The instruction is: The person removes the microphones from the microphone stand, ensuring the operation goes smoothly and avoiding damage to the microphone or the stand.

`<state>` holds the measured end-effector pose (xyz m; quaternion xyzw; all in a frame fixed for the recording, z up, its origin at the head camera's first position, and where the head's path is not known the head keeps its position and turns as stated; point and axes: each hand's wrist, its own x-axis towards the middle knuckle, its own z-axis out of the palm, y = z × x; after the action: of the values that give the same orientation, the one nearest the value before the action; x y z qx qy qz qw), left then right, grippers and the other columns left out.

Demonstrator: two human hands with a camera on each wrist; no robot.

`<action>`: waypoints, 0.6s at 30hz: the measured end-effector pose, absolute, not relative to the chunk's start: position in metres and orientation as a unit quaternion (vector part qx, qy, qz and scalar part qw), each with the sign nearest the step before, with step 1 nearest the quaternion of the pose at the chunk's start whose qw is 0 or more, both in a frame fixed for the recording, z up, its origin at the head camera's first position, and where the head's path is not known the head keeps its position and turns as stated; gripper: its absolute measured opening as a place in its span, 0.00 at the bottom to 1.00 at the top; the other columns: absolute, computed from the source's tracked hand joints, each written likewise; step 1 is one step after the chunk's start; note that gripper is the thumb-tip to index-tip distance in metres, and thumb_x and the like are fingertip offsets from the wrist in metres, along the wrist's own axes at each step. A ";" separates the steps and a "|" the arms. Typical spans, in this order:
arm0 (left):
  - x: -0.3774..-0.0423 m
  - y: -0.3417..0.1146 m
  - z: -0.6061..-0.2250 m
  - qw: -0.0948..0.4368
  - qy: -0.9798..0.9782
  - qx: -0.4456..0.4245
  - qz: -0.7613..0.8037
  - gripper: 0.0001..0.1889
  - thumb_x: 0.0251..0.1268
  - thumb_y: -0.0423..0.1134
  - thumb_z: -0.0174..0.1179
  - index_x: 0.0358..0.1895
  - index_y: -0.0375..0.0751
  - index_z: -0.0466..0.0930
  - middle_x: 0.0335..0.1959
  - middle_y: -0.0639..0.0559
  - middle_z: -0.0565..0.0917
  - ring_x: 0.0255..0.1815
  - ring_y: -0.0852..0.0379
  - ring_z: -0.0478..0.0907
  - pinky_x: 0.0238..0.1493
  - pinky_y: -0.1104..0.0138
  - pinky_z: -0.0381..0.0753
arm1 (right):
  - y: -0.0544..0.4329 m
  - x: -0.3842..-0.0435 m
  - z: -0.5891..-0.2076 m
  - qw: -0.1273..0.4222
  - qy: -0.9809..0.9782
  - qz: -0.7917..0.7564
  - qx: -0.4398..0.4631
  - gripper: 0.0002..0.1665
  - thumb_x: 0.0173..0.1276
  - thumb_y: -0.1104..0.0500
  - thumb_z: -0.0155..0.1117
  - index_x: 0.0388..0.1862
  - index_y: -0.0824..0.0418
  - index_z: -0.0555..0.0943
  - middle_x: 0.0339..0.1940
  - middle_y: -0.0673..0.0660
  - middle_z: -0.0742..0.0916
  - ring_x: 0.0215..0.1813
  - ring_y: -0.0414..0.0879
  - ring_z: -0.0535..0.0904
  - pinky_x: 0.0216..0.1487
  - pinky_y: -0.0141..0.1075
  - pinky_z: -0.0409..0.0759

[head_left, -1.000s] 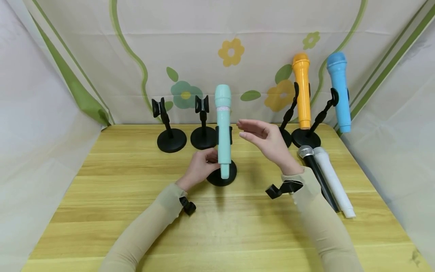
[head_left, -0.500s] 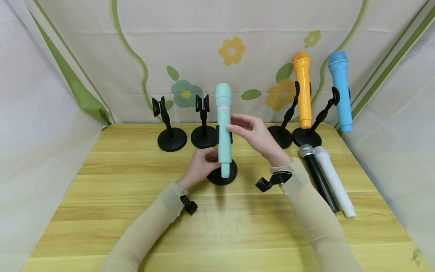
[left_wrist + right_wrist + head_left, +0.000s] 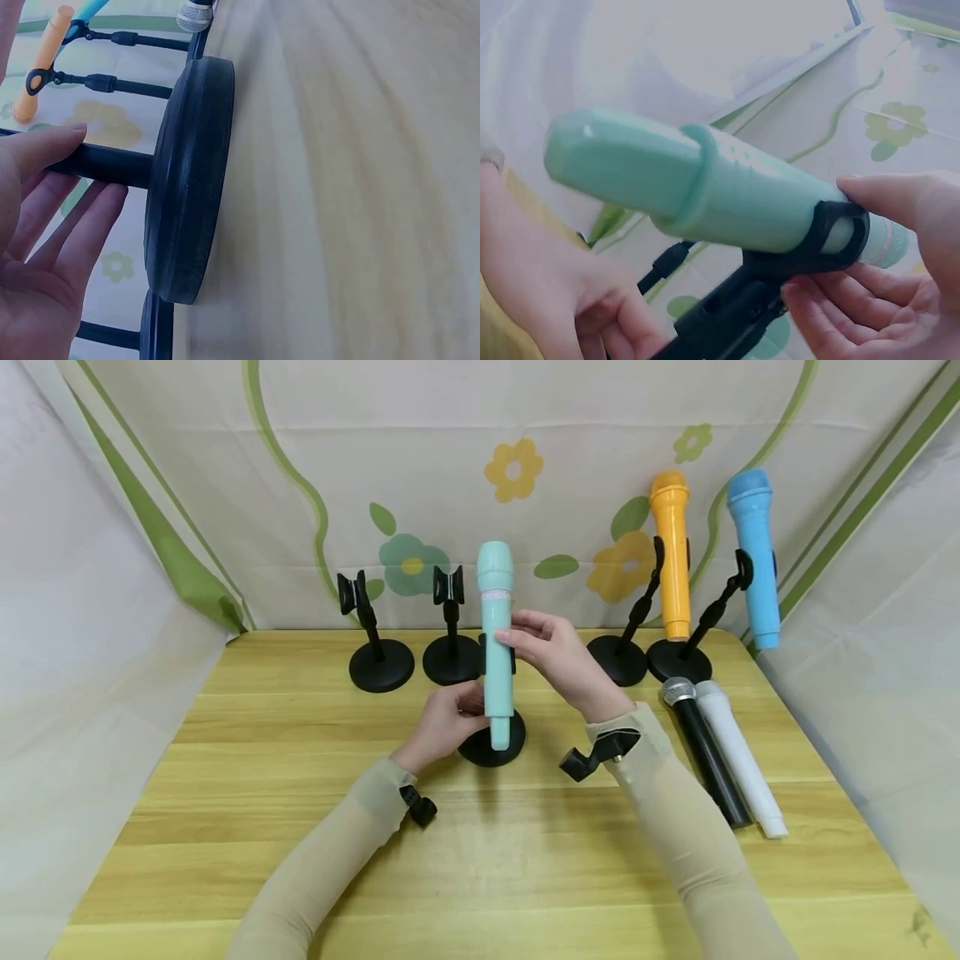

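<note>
A mint-green microphone point(image 3: 497, 635) sits in the clip point(image 3: 844, 236) of a black desk stand, tilted with its head up and away. In the left wrist view, the left hand point(image 3: 52, 225) grips the stand's pole point(image 3: 112, 163) between thumb and fingers, just above the round base point(image 3: 191, 180). The right hand point(image 3: 558, 656) pinches the microphone from the right. Its thumb point(image 3: 885, 196) lies on the microphone's body beside the clip, and its other fingers are curled under the clip. Part of the pole is hidden behind the microphone in the head view.
Two black stands point(image 3: 378, 656) point(image 3: 452, 652) with bare clips stand at the back left. At the back right, stands hold an orange microphone point(image 3: 672, 560) and a blue microphone point(image 3: 756, 560). A black microphone point(image 3: 705, 760) and a white microphone point(image 3: 742, 760) lie on the wooden table point(image 3: 465, 877).
The right hand has moved left from beside the mint-green microphone and now pinches it near the clip. The left hand has stayed on the stand's pole.
</note>
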<state>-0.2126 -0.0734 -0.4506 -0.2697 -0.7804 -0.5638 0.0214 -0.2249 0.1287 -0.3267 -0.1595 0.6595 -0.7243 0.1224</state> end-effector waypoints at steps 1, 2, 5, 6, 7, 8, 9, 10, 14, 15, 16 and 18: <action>-0.213 -0.074 -0.450 0.022 -0.781 -0.271 -0.562 0.09 0.61 0.25 0.71 0.43 0.37 0.85 0.41 0.49 0.88 0.41 0.55 0.86 0.45 0.63 0.86 | 0.128 -0.225 -0.327 0.122 0.652 -0.731 -0.160 0.30 0.75 0.60 0.65 0.70 0.73 0.70 0.61 0.67 0.80 0.60 0.54 0.79 0.67 0.45 0.75; -0.213 -0.074 -0.450 0.022 -0.782 -0.273 -0.560 0.09 0.61 0.25 0.71 0.43 0.37 0.85 0.41 0.49 0.88 0.40 0.55 0.86 0.45 0.63 0.87 | 0.127 -0.225 -0.327 0.122 0.645 -0.737 -0.159 0.30 0.75 0.61 0.64 0.70 0.73 0.70 0.61 0.68 0.80 0.59 0.54 0.79 0.67 0.45 0.74; -0.213 -0.073 -0.450 0.022 -0.781 -0.276 -0.560 0.10 0.62 0.25 0.71 0.44 0.36 0.85 0.41 0.49 0.88 0.41 0.55 0.86 0.45 0.62 0.87 | 0.126 -0.225 -0.326 0.119 0.633 -0.747 -0.163 0.29 0.74 0.63 0.63 0.69 0.74 0.70 0.59 0.68 0.80 0.57 0.54 0.79 0.67 0.45 0.74; -0.213 -0.073 -0.450 0.022 -0.780 -0.275 -0.561 0.10 0.62 0.25 0.71 0.44 0.36 0.85 0.41 0.49 0.88 0.41 0.55 0.86 0.45 0.61 0.87 | 0.126 -0.226 -0.326 0.117 0.633 -0.747 -0.167 0.28 0.74 0.63 0.63 0.68 0.74 0.70 0.59 0.68 0.80 0.57 0.54 0.79 0.66 0.45 0.75; -0.213 -0.072 -0.450 0.022 -0.780 -0.275 -0.561 0.10 0.62 0.26 0.71 0.44 0.36 0.85 0.41 0.49 0.88 0.41 0.55 0.86 0.45 0.60 0.87 | 0.126 -0.226 -0.327 0.114 0.637 -0.743 -0.171 0.28 0.75 0.62 0.63 0.68 0.74 0.70 0.58 0.68 0.80 0.56 0.53 0.79 0.66 0.44 0.75; -0.212 -0.072 -0.450 0.021 -0.780 -0.274 -0.563 0.10 0.62 0.26 0.71 0.44 0.36 0.85 0.42 0.49 0.88 0.41 0.55 0.86 0.46 0.59 0.87 | 0.126 -0.226 -0.327 0.110 0.643 -0.738 -0.175 0.28 0.75 0.62 0.63 0.68 0.74 0.70 0.58 0.68 0.81 0.56 0.53 0.80 0.66 0.45 0.75; -0.212 -0.072 -0.450 0.021 -0.780 -0.274 -0.563 0.10 0.62 0.26 0.71 0.44 0.36 0.85 0.42 0.48 0.88 0.41 0.55 0.86 0.46 0.58 0.87 | 0.126 -0.226 -0.327 0.106 0.649 -0.732 -0.179 0.28 0.75 0.61 0.63 0.67 0.74 0.71 0.57 0.67 0.81 0.55 0.53 0.80 0.65 0.45 0.76; -0.212 -0.072 -0.450 0.021 -0.780 -0.274 -0.563 0.10 0.62 0.26 0.71 0.44 0.37 0.85 0.42 0.49 0.88 0.41 0.55 0.86 0.46 0.58 0.87 | 0.126 -0.226 -0.327 0.103 0.655 -0.726 -0.184 0.27 0.75 0.61 0.63 0.67 0.73 0.71 0.57 0.67 0.81 0.55 0.53 0.80 0.64 0.45 0.76; -0.212 -0.072 -0.449 0.019 -0.779 -0.274 -0.563 0.09 0.62 0.26 0.71 0.44 0.38 0.85 0.41 0.49 0.87 0.41 0.55 0.86 0.46 0.61 0.87 | 0.127 -0.226 -0.326 0.094 0.677 -0.702 -0.198 0.27 0.75 0.58 0.63 0.67 0.72 0.72 0.56 0.66 0.82 0.55 0.53 0.80 0.62 0.44 0.78; -0.212 -0.072 -0.449 0.019 -0.780 -0.275 -0.562 0.09 0.63 0.26 0.71 0.44 0.38 0.85 0.41 0.49 0.87 0.41 0.56 0.86 0.46 0.63 0.86 | 0.126 -0.226 -0.325 0.092 0.680 -0.700 -0.199 0.27 0.75 0.58 0.63 0.66 0.72 0.73 0.56 0.66 0.82 0.55 0.54 0.80 0.61 0.43 0.79; -0.212 -0.072 -0.449 0.019 -0.779 -0.276 -0.562 0.09 0.63 0.26 0.71 0.44 0.38 0.85 0.41 0.50 0.87 0.41 0.56 0.86 0.46 0.64 0.86 | 0.126 -0.226 -0.325 0.091 0.681 -0.698 -0.200 0.27 0.75 0.58 0.63 0.66 0.71 0.73 0.56 0.66 0.83 0.55 0.54 0.80 0.60 0.43 0.79; -0.212 -0.072 -0.448 0.022 -0.780 -0.280 -0.559 0.09 0.63 0.26 0.71 0.43 0.39 0.85 0.40 0.50 0.87 0.41 0.56 0.86 0.45 0.65 0.86 | 0.126 -0.225 -0.325 0.088 0.685 -0.695 -0.201 0.26 0.76 0.57 0.63 0.66 0.71 0.73 0.56 0.66 0.83 0.54 0.54 0.80 0.59 0.43 0.80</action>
<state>-0.2117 -0.0721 -0.4480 -0.2798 -0.7799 -0.5595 0.0217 -0.2255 0.1263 -0.3247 -0.2008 0.6848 -0.6949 0.0879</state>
